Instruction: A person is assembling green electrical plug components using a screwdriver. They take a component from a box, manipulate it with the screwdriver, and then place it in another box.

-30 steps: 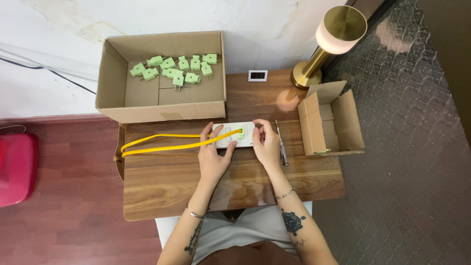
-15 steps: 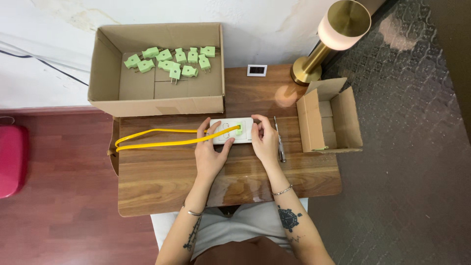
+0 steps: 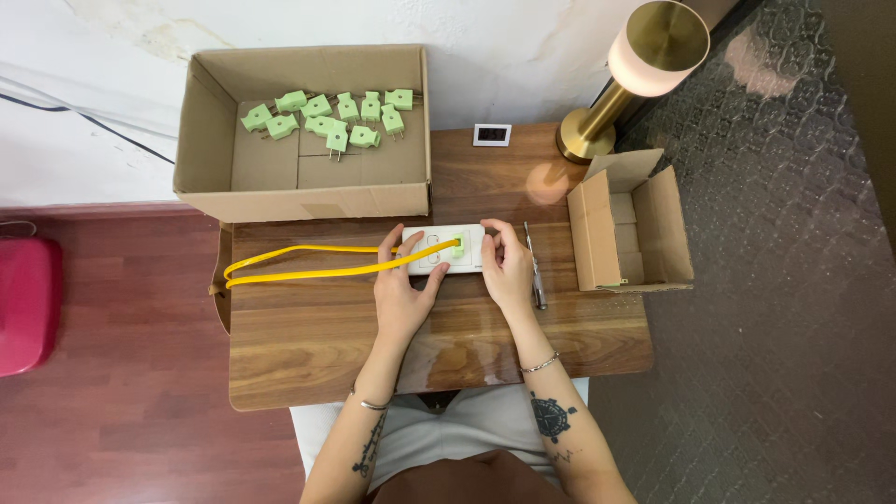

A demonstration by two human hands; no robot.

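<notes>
1. The white power strip (image 3: 443, 250) lies flat on the wooden table (image 3: 308, 345) at the centre of the frame, its long axis running left to right across the picture, sockets facing up
2. The left hand (image 3: 403, 291) rests against the strip's left end and lower edge, fingers spread and pressing on it, apparently to keep it from sliding; it is not closed around anything
3. The right hand (image 3: 509, 266) sits at the strip's right end, fingers loosely curled onto its edge, bracing from the opposite side
4. A green plug (image 3: 457, 245) is seated in a socket near the right end of the strip; its yellow cable (image 3: 308, 272) runs away to the left in a long flat loop, doubled back at the table's left edge
5. A large cardboard box (image 3: 308, 131) at the upper left holds loose green plugs (image 3: 327, 117) within reach
6. A small open box (image 3: 630, 224) stands to the right, a screwdriver (image 3: 534, 271) lies just beside the right hand, pointing up and down the frame, and a brass lamp (image 3: 625, 84) stands at the upper right
</notes>
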